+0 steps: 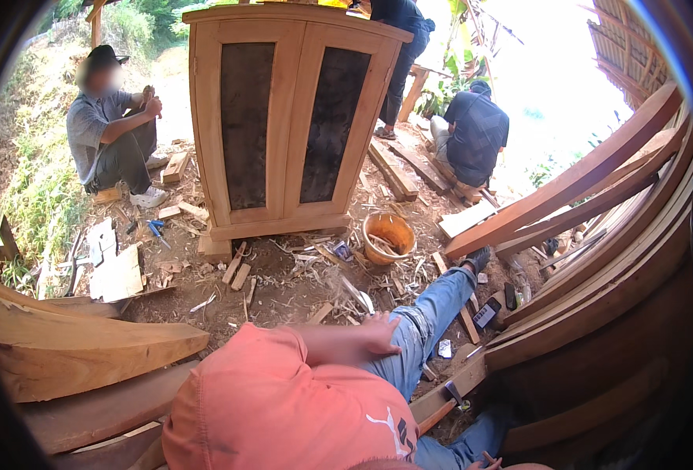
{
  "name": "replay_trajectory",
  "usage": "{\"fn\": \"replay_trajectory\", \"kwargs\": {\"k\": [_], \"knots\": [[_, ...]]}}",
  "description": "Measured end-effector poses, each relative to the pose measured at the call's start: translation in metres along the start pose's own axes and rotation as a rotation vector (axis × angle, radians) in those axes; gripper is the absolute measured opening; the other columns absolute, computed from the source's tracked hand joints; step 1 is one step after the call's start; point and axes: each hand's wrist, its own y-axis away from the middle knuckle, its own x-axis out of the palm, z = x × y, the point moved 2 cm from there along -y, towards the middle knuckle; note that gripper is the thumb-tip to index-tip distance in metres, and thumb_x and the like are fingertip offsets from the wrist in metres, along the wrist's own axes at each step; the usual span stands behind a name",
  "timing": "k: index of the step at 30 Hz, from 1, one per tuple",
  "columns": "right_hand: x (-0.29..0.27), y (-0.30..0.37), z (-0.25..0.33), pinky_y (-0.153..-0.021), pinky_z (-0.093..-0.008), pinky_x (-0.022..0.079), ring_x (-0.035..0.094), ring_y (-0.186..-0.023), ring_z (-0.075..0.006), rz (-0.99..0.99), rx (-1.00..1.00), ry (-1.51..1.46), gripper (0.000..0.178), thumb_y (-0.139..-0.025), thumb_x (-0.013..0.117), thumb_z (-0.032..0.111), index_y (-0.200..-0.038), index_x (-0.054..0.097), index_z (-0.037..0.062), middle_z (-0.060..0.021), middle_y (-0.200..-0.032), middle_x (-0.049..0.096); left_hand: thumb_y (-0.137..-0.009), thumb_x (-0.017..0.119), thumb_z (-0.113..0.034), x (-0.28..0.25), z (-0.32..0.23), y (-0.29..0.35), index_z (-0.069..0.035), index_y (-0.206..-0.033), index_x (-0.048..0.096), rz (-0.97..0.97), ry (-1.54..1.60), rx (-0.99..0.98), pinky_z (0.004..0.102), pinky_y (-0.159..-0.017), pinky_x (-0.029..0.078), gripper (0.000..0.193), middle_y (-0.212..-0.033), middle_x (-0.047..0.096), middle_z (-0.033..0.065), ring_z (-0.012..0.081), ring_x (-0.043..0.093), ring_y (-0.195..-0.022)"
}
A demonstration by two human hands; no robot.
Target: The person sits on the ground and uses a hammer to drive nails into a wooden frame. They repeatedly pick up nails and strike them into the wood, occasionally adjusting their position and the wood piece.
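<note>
My left hand (379, 337) rests on the knee of my blue jeans (432, 313), fingers stretched out and nothing held. At the lower edge only a few fingers of my right hand (483, 462) show, near my other leg; whether they hold anything is cut off. A hammer (457, 395) with a wooden handle lies against a board (472, 374) between my legs. My orange shirt (284, 399) fills much of the foreground.
A two-door wooden cabinet (284, 125) with dark panels stands ahead. Beside it is an orange bucket (389, 237) of wood scraps. Shavings and offcuts litter the dirt. Long planks (597, 290) lean at right; thick timbers (88, 345) lie left. Three people (115, 129) are beyond.
</note>
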Motion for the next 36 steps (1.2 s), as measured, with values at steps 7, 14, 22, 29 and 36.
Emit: {"fn": "replay_trajectory", "kwargs": {"k": [7,14,22,29,36], "knots": [[0.000,-0.008,0.198,-0.114,-0.0529,0.050,0.060,-0.132,-0.0459,0.319,-0.237,-0.367,0.071,-0.089,0.062,-0.001,-0.159,0.053,0.0017,-0.0242,-0.148,0.065,-0.102,0.078,-0.045,-0.008,-0.086,-0.037,-0.001,-0.141,0.071,0.267,0.391,0.523,0.0419,-0.107,0.057,0.058,-0.130,0.078,0.0212,0.0378,0.074,-0.124],[0.004,-0.025,0.316,-0.107,-0.0501,0.055,0.067,-0.125,-0.0384,0.482,-0.626,-0.497,0.056,-0.092,0.077,0.020,-0.146,0.069,0.0115,-0.0109,-0.129,0.079,-0.116,0.062,-0.038,-0.047,-0.136,-0.064,-0.007,-0.160,0.053,0.286,1.088,0.333,0.0416,-0.105,0.058,0.055,-0.137,0.073,0.0115,0.0233,0.072,-0.123],[0.021,0.006,0.308,-0.099,-0.0475,0.059,0.070,-0.115,-0.0313,0.509,-0.559,-0.585,0.044,-0.087,0.074,0.006,-0.131,0.078,0.0108,-0.0097,-0.122,0.079,-0.107,0.078,-0.023,-0.073,-0.137,-0.062,-0.005,-0.146,0.068,0.364,0.911,0.295,0.0309,-0.084,0.064,0.044,-0.121,0.078,0.0081,0.0133,0.074,-0.103],[0.025,0.006,0.288,-0.095,-0.0476,0.059,0.071,-0.110,-0.0335,0.642,-0.428,-0.681,0.041,-0.088,0.070,0.002,-0.127,0.079,0.0099,-0.0121,-0.111,0.079,-0.106,0.079,-0.019,-0.044,-0.153,-0.067,-0.005,-0.144,0.068,0.333,0.717,0.215,0.0278,-0.076,0.065,0.042,-0.113,0.075,0.0057,0.0111,0.072,-0.098],[0.055,0.016,0.247,-0.097,-0.0430,0.060,0.072,-0.110,-0.0349,0.636,-0.373,-0.940,0.033,-0.091,0.070,0.005,-0.122,0.079,0.0101,-0.0153,-0.117,0.077,-0.107,0.077,-0.017,-0.018,-0.163,-0.099,-0.005,-0.123,0.070,0.413,0.701,0.117,0.0339,-0.086,0.068,0.021,-0.115,0.078,0.0080,0.0162,0.076,-0.107]]}}
